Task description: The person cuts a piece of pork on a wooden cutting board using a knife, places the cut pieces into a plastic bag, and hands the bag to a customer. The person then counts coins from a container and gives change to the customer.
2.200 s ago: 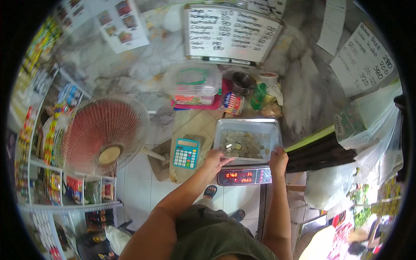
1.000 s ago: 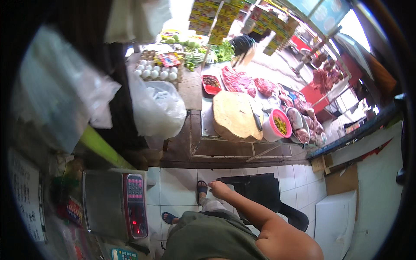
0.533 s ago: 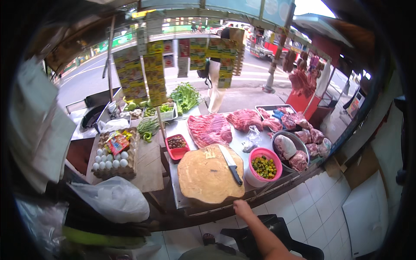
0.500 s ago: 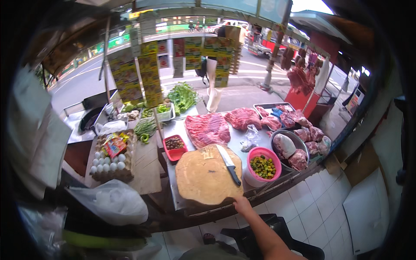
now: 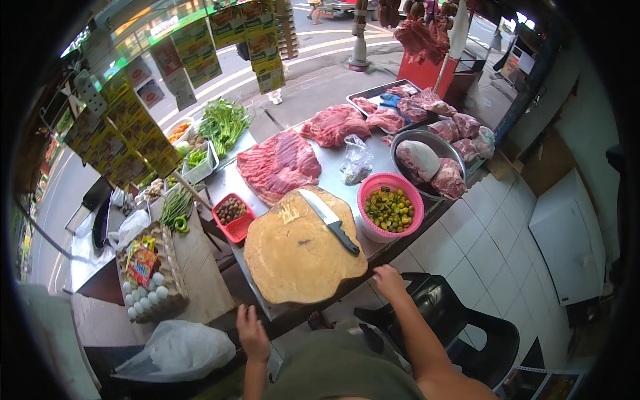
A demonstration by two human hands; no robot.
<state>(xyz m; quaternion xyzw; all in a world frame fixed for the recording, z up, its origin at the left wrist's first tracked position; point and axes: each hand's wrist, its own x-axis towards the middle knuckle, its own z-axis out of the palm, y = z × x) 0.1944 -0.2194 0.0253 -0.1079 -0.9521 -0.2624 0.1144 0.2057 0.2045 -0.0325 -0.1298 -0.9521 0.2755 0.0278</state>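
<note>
A thick round wooden chopping board (image 5: 287, 260) lies at the table's near edge. Across its right side rests a knife (image 5: 330, 220) with a black handle, nothing holding it. My right hand (image 5: 391, 281) hovers just off the board's lower right edge, fingers stretched out and nothing in them. Near the board's lower left, past the table edge, my left hand (image 5: 253, 333) is raised with its fingers apart. Slabs of raw meat (image 5: 280, 163) lie behind the board. To its right stands a pink-rimmed tub (image 5: 420, 203) of cut small green and yellow fruits.
A red tray (image 5: 241, 231) with small brown balls sits left of the board. Further left are an egg carton (image 5: 175, 293) and a white plastic bag (image 5: 177, 350). A metal basin (image 5: 457, 150) of meat stands at right. Below it is a black chair (image 5: 437, 310).
My right hand has moved a little away from the board's edge. My left hand has come into view. The view has turned and tilted downward; the knife still lies on the board.
</note>
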